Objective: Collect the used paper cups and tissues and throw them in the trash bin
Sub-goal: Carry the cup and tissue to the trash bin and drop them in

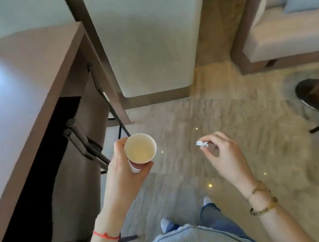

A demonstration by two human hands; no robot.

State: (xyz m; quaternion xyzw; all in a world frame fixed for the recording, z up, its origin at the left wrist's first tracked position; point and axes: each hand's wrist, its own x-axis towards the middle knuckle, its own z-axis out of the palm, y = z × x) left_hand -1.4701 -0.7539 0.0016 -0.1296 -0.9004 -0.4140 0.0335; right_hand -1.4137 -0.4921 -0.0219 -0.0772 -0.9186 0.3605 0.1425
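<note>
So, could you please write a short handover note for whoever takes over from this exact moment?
Left hand: grips the paper cup, upright, mouth up, looks empty.
Right hand: its fingers pinch a small crumpled tissue.
Both are held in the air above the floor, beside the desk.
Done: one cup and one tissue collected.
Left: carry both to the trash bin and drop them in; no bin can be clearly made out in this view. Whether more cups or tissues remain cannot be told.
</note>
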